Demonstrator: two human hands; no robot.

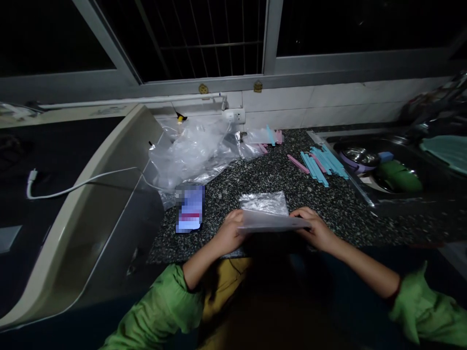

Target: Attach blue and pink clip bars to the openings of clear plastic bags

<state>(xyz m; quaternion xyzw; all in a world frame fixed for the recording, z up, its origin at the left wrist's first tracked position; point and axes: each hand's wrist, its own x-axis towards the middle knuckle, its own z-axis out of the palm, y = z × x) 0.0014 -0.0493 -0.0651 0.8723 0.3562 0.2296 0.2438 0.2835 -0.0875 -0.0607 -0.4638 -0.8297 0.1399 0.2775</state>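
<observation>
1. Your left hand (230,229) and right hand (316,229) each have the grip clamped on one end of a translucent plastic bag (272,221), stretched between them above the front edge of the tabletop.
2. Just beyond it, a shiny clear plastic packet (265,200) lies flat.
3. The tabletop (248,176) is dark speckled stone; a phone (190,209), its screen pixelated, lies near your left hand.
4. Farther back on your left, crumpled clear bags (197,148) spread toward the wall.
5. On your right, blue and pink strips (326,163) lie in a loose bunch beside the sink (368,197), which holds a metal bowl (359,156) and something green.
6. White tiles (279,108) carry a socket (239,115) behind the tabletop; above, the window (215,45) shows bars against darkness.
</observation>
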